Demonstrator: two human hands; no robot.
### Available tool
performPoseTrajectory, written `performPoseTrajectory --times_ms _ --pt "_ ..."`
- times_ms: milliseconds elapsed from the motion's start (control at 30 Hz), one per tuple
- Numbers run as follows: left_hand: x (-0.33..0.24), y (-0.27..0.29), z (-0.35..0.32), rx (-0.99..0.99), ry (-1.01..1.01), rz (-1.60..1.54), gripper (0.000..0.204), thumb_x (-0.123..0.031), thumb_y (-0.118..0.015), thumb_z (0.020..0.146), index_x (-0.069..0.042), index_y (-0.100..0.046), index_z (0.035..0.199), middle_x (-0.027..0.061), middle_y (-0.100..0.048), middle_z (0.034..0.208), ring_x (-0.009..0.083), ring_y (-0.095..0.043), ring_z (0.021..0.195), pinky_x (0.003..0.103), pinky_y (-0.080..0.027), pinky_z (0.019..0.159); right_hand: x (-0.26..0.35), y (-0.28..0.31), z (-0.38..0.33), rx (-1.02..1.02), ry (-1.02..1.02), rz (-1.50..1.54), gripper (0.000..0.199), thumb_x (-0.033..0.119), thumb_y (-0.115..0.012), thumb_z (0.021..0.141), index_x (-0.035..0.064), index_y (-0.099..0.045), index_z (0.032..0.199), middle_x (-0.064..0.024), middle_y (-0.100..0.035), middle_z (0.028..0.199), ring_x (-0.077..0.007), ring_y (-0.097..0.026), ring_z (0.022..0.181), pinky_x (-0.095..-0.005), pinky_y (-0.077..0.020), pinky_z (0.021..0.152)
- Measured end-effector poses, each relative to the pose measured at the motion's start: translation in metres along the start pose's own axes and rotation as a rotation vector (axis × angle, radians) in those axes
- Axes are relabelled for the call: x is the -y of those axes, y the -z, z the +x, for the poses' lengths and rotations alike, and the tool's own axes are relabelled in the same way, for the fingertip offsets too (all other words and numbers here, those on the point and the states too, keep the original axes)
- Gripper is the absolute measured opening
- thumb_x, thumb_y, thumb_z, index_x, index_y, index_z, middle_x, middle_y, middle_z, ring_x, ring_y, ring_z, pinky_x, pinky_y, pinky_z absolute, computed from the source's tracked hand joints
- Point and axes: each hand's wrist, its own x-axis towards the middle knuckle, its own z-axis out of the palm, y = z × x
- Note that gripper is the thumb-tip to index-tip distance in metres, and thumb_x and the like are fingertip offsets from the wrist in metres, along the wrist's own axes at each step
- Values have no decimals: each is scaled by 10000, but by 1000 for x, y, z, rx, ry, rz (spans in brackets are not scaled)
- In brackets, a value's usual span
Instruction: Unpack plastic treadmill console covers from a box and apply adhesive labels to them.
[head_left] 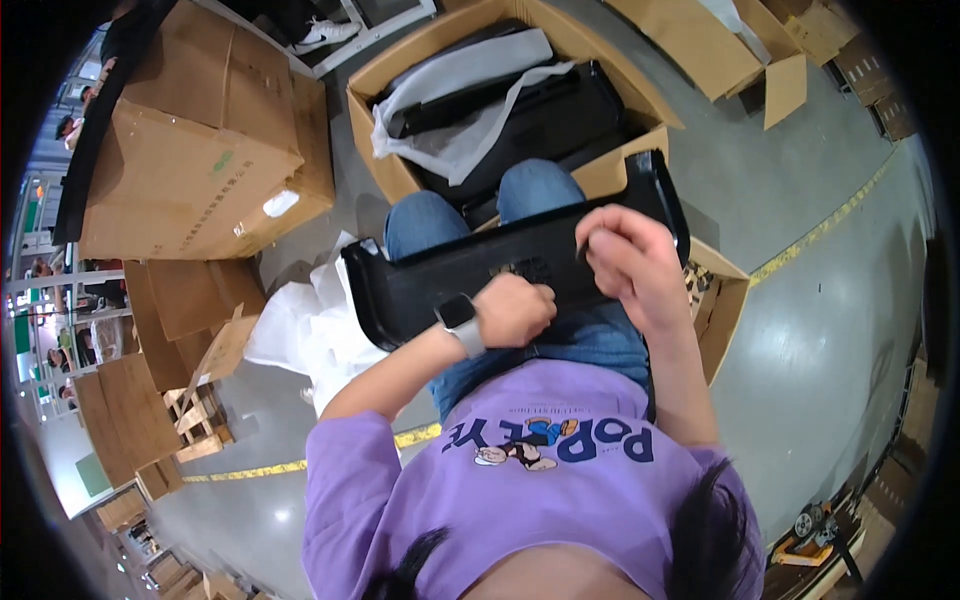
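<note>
A long black plastic panel [430, 285] with raised ends lies across my lap, over my jeans. My left hand [515, 310], with a watch [458, 312] on its wrist, is closed over the panel's near middle. Its fingertips are turned away, so whatever they hold is hidden. Above the panel's right part, my right hand [635, 262] pinches a small dark piece [582, 253], too small to name. Several small dark bits [525, 270] show on the panel between my hands.
Ahead stands an open cardboard box [655, 150] holding more black panels and white foam sheets [460, 80]. A small box [725, 330] of little parts is at my right. White wrapping [310, 335] lies to my left, near large cartons [200, 160]. Yellow tape [800, 250] marks the floor.
</note>
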Motion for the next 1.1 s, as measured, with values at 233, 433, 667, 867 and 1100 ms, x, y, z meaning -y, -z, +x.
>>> performPoseTrajectory --times_ms 233,433,667,867,1100 --pt "-17 19 -26 -812 349 -798 166 -189 -683 797 -28 -640 795 14 -556 622 84 -476 515 245 -355 476 -35 -23 22 -19 50 40 219 44 -618 835 12 -574 1047 21 -512 749 -2 -328 475 -165 -236 411" --pt "-40 38 -33 -1140 369 -1116 95 -74 -669 803 -18 -635 872 -91 -394 588 -6 -292 533 180 -214 477 -45 -37 16 -20 110 -138 213 55 -632 829 30 -585 1035 23 -526 774 -2 -351 499 -166 -249 424" --pt "-39 33 -35 -1125 380 -1097 109 -41 -702 777 -15 -636 860 -91 -412 592 -11 -296 529 174 -209 468 -53 -37 11 4 68 -72 163 93 -638 844 28 -589 986 34 -517 730 -7 -341 486 -161 -250 424" --pt "-36 28 -32 -1162 270 -1240 80 -40 -701 781 -8 -648 831 -88 -457 603 -17 -310 528 161 -215 469 -65 -33 13 156 -144 347 151 141 -658 850 41 -608 952 40 -525 700 -8 -329 467 -166 -242 412" --pt "-40 31 -35 -1126 396 -1137 97 -60 -696 788 -11 -669 867 -88 -456 598 -19 -303 520 163 -209 464 -65 -35 12 93 -114 306 158 150 -659 851 42 -608 955 25 -535 703 -6 -329 453 -164 -244 401"
